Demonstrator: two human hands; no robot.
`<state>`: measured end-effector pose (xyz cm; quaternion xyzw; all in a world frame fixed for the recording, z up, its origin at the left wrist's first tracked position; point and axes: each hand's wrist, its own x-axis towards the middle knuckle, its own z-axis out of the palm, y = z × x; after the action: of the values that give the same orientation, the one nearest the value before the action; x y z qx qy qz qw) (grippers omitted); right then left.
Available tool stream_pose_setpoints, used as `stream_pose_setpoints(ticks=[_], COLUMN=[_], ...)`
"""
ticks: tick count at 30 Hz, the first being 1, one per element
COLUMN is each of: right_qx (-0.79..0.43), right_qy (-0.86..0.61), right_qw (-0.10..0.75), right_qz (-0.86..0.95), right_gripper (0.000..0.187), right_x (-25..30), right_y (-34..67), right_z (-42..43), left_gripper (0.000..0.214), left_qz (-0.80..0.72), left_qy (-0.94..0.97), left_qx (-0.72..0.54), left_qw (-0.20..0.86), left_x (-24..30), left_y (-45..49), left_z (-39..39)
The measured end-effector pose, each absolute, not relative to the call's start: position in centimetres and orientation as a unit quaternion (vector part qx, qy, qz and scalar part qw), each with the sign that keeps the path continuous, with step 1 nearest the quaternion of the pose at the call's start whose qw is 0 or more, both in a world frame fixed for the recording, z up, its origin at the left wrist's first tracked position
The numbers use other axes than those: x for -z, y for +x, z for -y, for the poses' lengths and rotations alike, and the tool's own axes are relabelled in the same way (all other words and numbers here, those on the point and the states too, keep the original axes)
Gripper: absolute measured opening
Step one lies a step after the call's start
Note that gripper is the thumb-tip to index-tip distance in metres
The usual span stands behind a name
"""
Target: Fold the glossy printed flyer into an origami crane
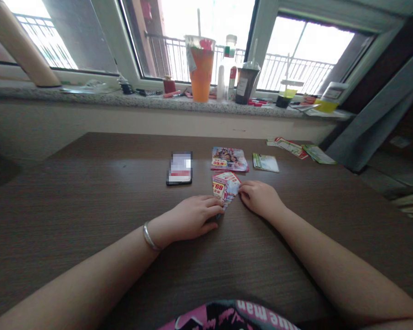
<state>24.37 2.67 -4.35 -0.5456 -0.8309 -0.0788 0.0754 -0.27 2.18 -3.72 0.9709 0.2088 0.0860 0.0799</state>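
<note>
Several small printed leaflets [231, 185], fanned out and overlapping, lie on the brown table between my hands. My left hand [194, 219] rests palm down, its fingers stretched over their lower left edge and the thumb apart. A silver bangle [150, 236] circles the left wrist. At the right edge of the fan, my right hand [259, 196] has its fingers curled against a leaflet corner; the exact grip is partly hidden. Just beyond lies a neat stack of colourful leaflets [230, 159], with a smaller stack of green and white cards [265, 162] to its right.
A phone [179, 168] with a blurred screen lies left of the leaflets. More loose leaflets [291, 147] are at the table's far right. On the windowsill [141, 101] stand a large orange drink cup [202, 68], a dark drink cup [247, 83], bottles and small items.
</note>
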Motion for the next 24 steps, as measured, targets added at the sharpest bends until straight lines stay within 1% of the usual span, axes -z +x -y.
stream_pose_setpoints(ticks=[5,12,16,18,19,21,24], right_qx=[0.096,0.115,0.099,0.080,0.061,0.008,-0.053], right_qy=[-0.585,-0.611,-0.627,-0.637,-0.639,-0.628,-0.582], right_qw=[0.048,0.042,0.067,0.098,0.120,0.170,0.215], right_qz=[0.804,0.782,0.770,0.761,0.758,0.759,0.782], right_gripper=[0.030,0.031,0.027,0.026,0.028,0.038,0.064], right_x=[4.3,4.5,4.7,4.9,5.1,5.6,6.5], right_y=[24.9,25.1,25.2,25.1,25.0,24.7,23.9], right_z=[-3.0,-3.3,-3.4,-3.4,-3.4,-3.2,-2.9], left_gripper=[0.036,0.036,0.037,0.037,0.038,0.039,0.041], left_qz=[-0.210,-0.208,-0.203,-0.203,-0.204,-0.206,-0.205], left_qy=[0.971,0.972,0.971,0.971,0.970,0.970,0.970], left_qx=[-0.085,-0.084,-0.099,-0.102,-0.103,-0.102,-0.103], left_qw=[0.080,0.077,0.080,0.079,0.078,0.077,0.077], left_x=[3.6,3.5,3.7,3.7,3.7,3.8,3.8], left_y=[-0.2,-0.2,-0.2,-0.2,-0.2,-0.3,-0.2], left_z=[-2.2,-2.1,-2.1,-2.2,-2.2,-2.1,-2.1])
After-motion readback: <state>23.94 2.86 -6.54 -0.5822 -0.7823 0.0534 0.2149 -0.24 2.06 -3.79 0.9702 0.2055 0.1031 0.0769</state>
